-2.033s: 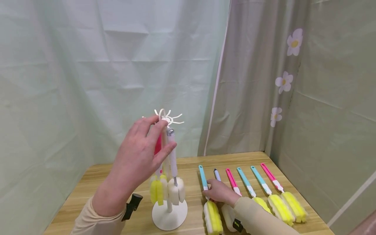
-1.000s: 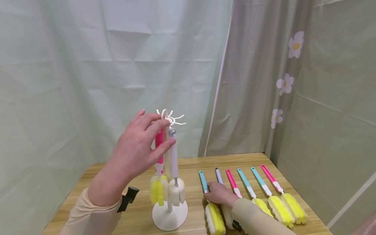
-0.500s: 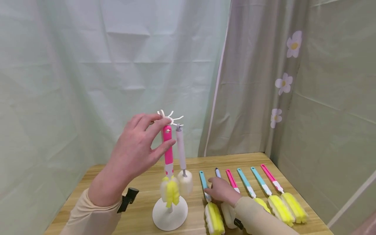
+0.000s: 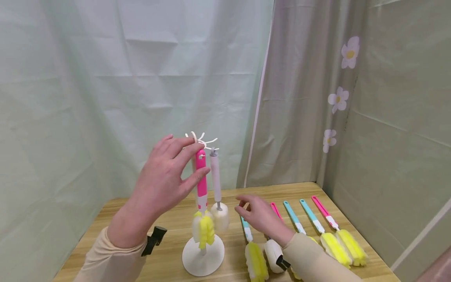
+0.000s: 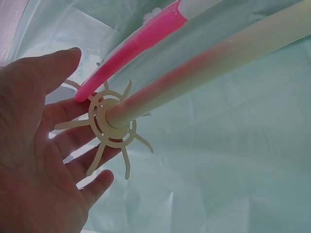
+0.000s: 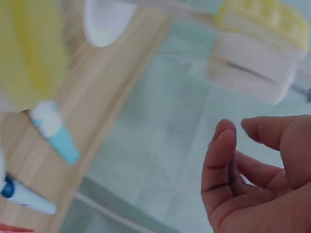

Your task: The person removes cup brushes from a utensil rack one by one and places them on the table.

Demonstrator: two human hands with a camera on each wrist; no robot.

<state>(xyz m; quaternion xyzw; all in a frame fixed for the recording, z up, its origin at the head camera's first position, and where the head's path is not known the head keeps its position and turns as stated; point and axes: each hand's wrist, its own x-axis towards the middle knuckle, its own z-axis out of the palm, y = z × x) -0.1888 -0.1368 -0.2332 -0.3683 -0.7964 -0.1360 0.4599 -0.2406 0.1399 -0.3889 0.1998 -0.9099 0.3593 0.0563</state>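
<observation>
My left hand rests its fingertips on the top of a white rack with a ring of hooks. In the left wrist view its fingers lie behind the hook ring, the thumb apart. A pink-handled sponge brush hangs from a hook in front. Beside it, to the right, hangs a pale lilac-handled brush with a white sponge. My right hand hovers over the row of brushes, fingers loosely curled around nothing. Under it lies a teal-handled brush with a yellow-and-white sponge.
A white-sponged brush lies partly hidden under my right arm. Farther right lie more brushes, among them a teal one and a pink one. All lie on a wooden table with curtains behind.
The rack's top has turned, bringing the pink-handled brush to the front and the lilac-handled one to the right. My right hand has lifted from the teal-handled brush and moved slightly left.
</observation>
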